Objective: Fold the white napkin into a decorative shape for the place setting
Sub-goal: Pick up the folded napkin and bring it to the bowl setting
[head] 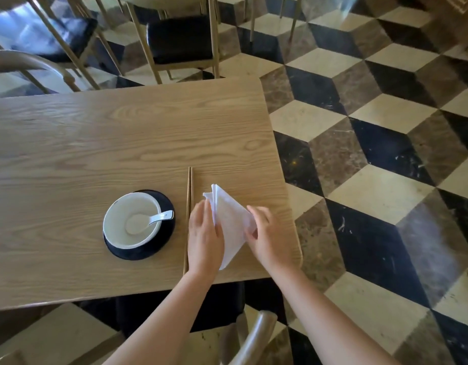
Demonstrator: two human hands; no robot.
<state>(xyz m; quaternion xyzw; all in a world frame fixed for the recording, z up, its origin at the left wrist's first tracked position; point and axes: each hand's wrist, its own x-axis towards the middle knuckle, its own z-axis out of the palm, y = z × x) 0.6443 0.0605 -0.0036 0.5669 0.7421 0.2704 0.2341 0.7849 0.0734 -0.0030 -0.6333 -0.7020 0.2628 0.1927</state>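
Near the right edge of the table (122, 133), the white napkin (231, 219) lies partly folded into a layered pointed shape—unfinished, by appearance. Left hand (204, 237) presses flat, fingers extended; right hand (267, 237) pinches a flap. No legible writing.

You are getting soft daylight from the upper left, glaring bluish on the chairs (51, 35) (washed out, blurred); the table (122, 143) edges are bowing from wide-angle distortion.
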